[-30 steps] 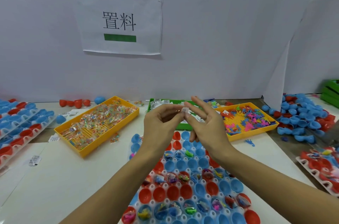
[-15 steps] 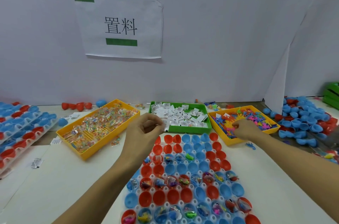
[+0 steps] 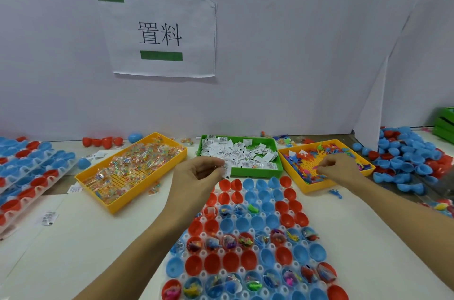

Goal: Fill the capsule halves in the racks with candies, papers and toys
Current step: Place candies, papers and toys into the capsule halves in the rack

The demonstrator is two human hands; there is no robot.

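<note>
Both hands have parted: left hand (image 3: pixel 200 172) pinches folded white paper slips (image 3: pixel 224 169) beside the green plastic tray (image 3: pixel 255 173); right hand's (image 3: pixel 340 169) fingers curl among small, light plastic toys (image 3: pixel 307 161), best nipped individually, right of it.

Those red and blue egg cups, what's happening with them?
A person is filling capsule halves in a white rack. The left hand holds small white papers by the green tray of papers. The right hand is picking among little plastic toys in the yellow tray on the right. Another yellow tray holds wrapped candies. Some halves already hold things; many are still empty.
</note>
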